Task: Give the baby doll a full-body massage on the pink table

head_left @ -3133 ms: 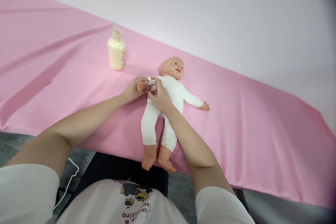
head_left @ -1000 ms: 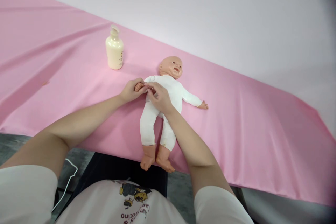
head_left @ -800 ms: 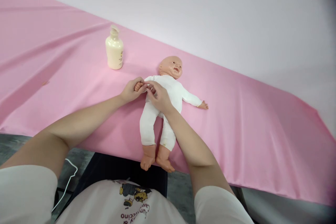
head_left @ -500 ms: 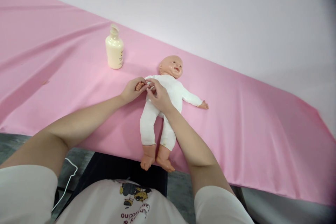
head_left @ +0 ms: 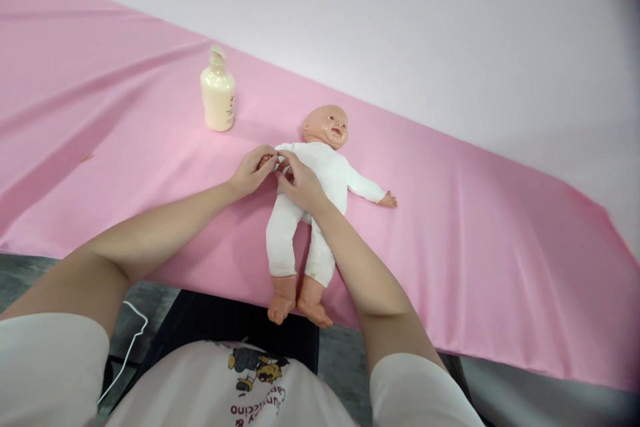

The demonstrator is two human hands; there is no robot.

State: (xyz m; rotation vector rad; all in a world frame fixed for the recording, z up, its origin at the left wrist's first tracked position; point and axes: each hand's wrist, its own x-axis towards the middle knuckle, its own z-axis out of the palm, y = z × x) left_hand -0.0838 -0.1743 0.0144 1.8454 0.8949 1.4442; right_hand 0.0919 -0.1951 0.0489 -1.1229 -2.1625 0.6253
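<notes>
A baby doll in a white suit lies on its back, its head away from me and its bare feet over the near table edge. My left hand is closed around the doll's hand on the left side, whose small fingers show partly. Close against it, my right hand is curled round the same arm near the wrist, thumb and fingers pinched on it. Part of that arm is hidden behind my fingers. The doll's other arm stretches out to the right on the cloth.
A cream pump bottle stands beyond my left hand. Pink cloth with folds covers the table, which meets a white wall at the back. A white cable hangs below on the left.
Both hands have shifted very slightly to the left along the doll's arm. My left thumb now covers more of the doll's fingers. The doll's body and the bottle stay put.
</notes>
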